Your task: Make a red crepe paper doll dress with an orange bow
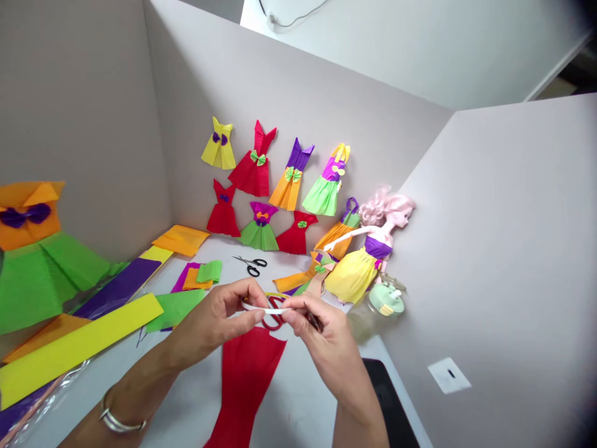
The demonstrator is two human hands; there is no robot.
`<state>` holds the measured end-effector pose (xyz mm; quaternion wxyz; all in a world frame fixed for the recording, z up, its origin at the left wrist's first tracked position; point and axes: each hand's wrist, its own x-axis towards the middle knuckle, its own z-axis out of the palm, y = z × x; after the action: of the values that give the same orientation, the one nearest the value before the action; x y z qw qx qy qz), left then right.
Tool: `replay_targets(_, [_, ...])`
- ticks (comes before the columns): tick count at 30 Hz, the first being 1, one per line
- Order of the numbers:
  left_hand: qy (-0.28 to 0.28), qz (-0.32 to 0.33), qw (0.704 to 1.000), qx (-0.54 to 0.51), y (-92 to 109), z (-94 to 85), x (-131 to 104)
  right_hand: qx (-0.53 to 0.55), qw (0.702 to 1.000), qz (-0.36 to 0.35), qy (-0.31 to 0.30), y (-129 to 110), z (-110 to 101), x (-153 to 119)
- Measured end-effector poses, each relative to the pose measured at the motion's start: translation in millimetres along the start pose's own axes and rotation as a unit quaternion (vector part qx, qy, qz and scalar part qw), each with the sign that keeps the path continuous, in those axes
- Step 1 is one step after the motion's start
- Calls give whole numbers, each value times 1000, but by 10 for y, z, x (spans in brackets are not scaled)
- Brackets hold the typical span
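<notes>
A narrow white strip point(276, 311) is stretched between my two hands above the table. My left hand point(233, 317) pinches its left end with thumb and fingers, and a silver bangle circles that wrist. At the other end, my right hand point(312, 323) pinches the strip too; something small and dark lies against its fingers, too hidden to name. Just under the hands, a pair of red-handled scissors point(272, 323) is partly covered. A length of red crepe-like paper point(249, 373) runs from there toward the front edge of the view.
Small paper dresses point(254, 163) hang on the back wall. A pink-haired doll point(359, 267) leans at the right near a pale green bottle point(386, 300). Black-handled scissors point(252, 266) lie behind my hands. Coloured paper strips point(84, 342) cover the left, and a black flat object point(389, 404) lies at right.
</notes>
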<state>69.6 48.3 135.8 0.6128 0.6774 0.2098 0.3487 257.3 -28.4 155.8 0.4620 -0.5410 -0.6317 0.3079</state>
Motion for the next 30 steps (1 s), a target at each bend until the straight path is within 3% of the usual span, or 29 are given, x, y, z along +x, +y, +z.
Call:
replay_targets(5, [-2, -3, 999, 32, 44, 59, -3, -62, 996, -52, 26, -56, 102, -52])
replay_targets(11, [-17, -10, 1000, 11, 26, 50, 1, -47, 998, -15, -26, -82, -4, -62])
replay_targets(19, [25, -1, 990, 141, 95, 139, -18, -121, 992, -18, -10, -97, 21, -90])
replay_targets(30, [56, 80, 959, 266, 62, 216, 15, -191, 980, -63, -6, -26, 72, -36])
